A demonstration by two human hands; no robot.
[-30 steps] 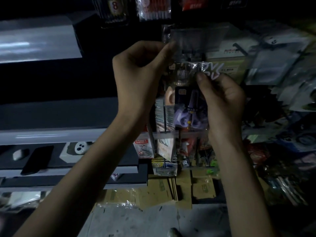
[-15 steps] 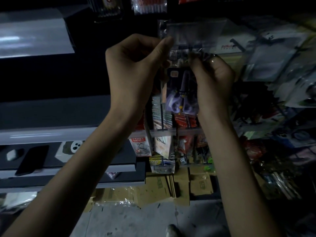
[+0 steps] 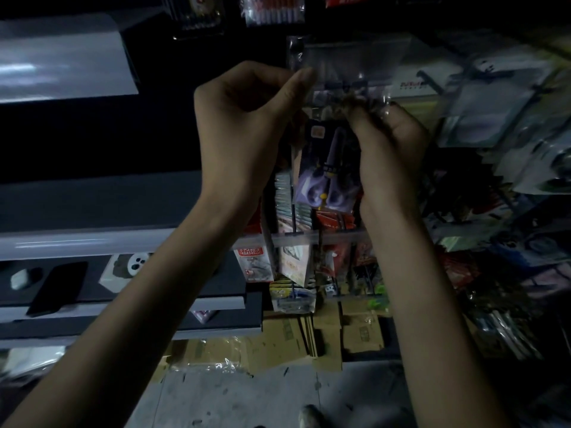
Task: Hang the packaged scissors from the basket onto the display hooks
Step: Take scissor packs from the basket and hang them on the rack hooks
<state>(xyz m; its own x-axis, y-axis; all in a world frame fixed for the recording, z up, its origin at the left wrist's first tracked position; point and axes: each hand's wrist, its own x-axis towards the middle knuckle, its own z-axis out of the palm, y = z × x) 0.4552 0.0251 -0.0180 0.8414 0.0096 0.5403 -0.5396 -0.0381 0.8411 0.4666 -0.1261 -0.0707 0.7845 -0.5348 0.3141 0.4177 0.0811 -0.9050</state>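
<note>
Both hands pinch the scissors pack point(image 3: 327, 168) top — left hand point(image 3: 247, 128), right hand point(image 3: 392, 149) — at the hook (blurred).

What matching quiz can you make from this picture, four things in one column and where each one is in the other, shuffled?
Things:
1. clear packet of purple-handled scissors
2. flat black phone
3. flattened brown cardboard boxes
4. clear packet of red-and-white sticks

Places:
A. on the grey floor
B. at the view's top edge
C. pinched between the left hand and right hand
D. lying on the grey-edged shelf, lower left

Pairs: 1-C, 2-D, 3-A, 4-B
</note>
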